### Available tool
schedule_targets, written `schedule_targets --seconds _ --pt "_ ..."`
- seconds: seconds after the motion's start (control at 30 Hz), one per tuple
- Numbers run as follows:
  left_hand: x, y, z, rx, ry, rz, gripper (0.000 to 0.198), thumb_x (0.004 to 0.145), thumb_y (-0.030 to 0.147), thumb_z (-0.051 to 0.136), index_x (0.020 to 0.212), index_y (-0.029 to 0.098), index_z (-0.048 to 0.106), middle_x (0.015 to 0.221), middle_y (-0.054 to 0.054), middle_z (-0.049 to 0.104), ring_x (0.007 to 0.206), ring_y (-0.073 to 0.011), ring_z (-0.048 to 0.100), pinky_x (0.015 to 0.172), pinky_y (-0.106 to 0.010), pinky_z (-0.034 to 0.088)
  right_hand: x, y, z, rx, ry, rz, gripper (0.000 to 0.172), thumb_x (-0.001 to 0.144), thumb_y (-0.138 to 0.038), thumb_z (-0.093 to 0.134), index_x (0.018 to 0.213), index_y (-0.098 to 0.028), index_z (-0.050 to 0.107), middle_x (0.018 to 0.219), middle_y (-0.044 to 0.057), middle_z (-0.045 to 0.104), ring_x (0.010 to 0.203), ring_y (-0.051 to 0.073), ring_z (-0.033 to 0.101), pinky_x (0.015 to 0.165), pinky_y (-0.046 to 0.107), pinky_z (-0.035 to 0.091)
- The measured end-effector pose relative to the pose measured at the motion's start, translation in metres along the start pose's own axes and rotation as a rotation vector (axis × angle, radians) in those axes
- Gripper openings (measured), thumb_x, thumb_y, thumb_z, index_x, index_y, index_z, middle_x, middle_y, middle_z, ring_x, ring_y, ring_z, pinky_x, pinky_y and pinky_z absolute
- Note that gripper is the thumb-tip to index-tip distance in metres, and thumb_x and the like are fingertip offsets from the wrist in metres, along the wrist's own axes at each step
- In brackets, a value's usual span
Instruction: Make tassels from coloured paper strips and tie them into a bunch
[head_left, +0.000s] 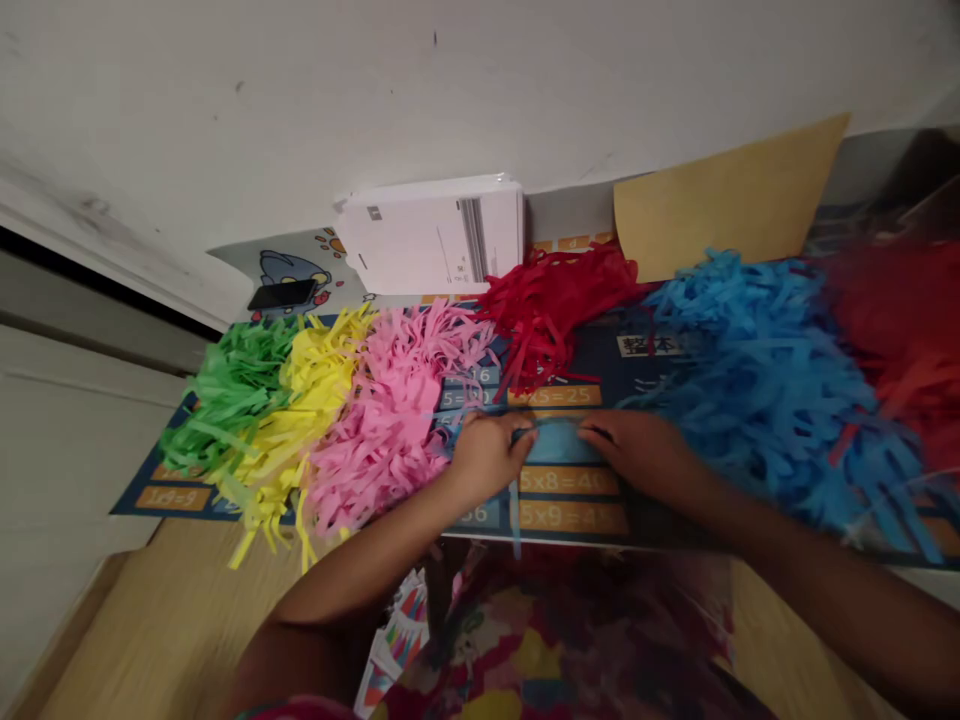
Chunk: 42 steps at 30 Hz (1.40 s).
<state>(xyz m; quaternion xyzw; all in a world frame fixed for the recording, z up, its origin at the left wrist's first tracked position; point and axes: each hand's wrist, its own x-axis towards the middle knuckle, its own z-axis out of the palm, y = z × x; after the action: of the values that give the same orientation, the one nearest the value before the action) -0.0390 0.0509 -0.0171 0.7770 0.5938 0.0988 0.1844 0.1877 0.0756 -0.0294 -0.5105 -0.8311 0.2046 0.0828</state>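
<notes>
My left hand (489, 452) and my right hand (637, 447) rest close together on a dark blue multiplication-table mat (570, 490). Both hands pinch a piece of blue paper (556, 440) stretched between them, with a thin blue strip hanging down from it over the mat's front edge. A big heap of blue paper strips (765, 380) lies just right of my right hand. A pile of pink strips (390, 410) lies just left of my left hand.
Further left lie yellow strips (315, 390) and green strips (232, 390). Red strips (555, 300) lie behind the hands, and more red ones (900, 330) at the far right. A white paper ream (435, 235), a black phone (282, 294) and a brown sheet (720, 200) stand by the wall.
</notes>
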Motion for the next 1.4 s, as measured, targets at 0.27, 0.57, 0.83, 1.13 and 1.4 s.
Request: schedule_targets --seconds 0.27,0.57,0.83,1.13,1.4 --pt "0.014 0.002 0.001 0.105 -0.018 -0.085 0.017 0.088 0.033 0.062 0.096 0.022 0.073 0.074 -0.003 0.075 0.074 -0.0239 0.070 0.091 -0.042 0.044 0.020 0.006 0.008 -0.078 0.033 0.051 0.021 0.092 -0.039 0.061 0.086 -0.023 0.073 0.082 0.002 0.075 0.072 0.019 0.067 0.058 0.028 0.036" --pt "0.016 -0.002 0.001 0.090 -0.027 -0.065 0.016 0.087 0.030 0.061 0.093 0.021 0.072 0.070 -0.003 0.074 0.070 -0.0229 0.069 0.088 -0.042 0.044 0.023 0.011 0.012 -0.103 0.100 0.027 0.027 0.091 -0.046 0.060 0.082 -0.024 0.072 0.074 0.002 0.074 0.066 0.019 0.067 0.055 0.028 0.035" --pt "0.015 -0.004 0.002 0.099 -0.011 -0.045 0.015 0.087 0.031 0.064 0.097 0.021 0.069 0.076 -0.003 0.072 0.076 -0.0233 0.066 0.087 -0.042 0.043 0.024 0.011 0.011 -0.090 0.074 0.061 0.023 0.089 -0.045 0.064 0.083 -0.024 0.070 0.074 0.001 0.073 0.064 0.019 0.066 0.055 0.028 0.034" --pt "0.006 -0.003 -0.007 0.384 -0.010 0.610 0.018 0.097 0.022 0.050 0.099 0.019 0.067 0.090 -0.004 0.068 0.101 -0.0229 0.057 0.110 -0.049 0.028 0.018 0.007 -0.004 -0.238 0.204 -0.099 0.017 0.089 -0.036 0.064 0.093 -0.020 0.065 0.096 0.007 0.071 0.080 0.023 0.065 0.066 0.033 0.037" --pt "0.000 0.011 -0.007 0.477 -0.007 0.573 0.022 0.089 0.028 0.055 0.098 0.013 0.068 0.093 -0.010 0.069 0.091 -0.0255 0.063 0.117 -0.060 0.020 -0.003 0.015 -0.011 -0.304 0.094 -0.585 0.015 0.087 -0.012 0.053 0.089 -0.016 0.067 0.090 0.007 0.072 0.086 0.021 0.063 0.092 0.042 0.032"
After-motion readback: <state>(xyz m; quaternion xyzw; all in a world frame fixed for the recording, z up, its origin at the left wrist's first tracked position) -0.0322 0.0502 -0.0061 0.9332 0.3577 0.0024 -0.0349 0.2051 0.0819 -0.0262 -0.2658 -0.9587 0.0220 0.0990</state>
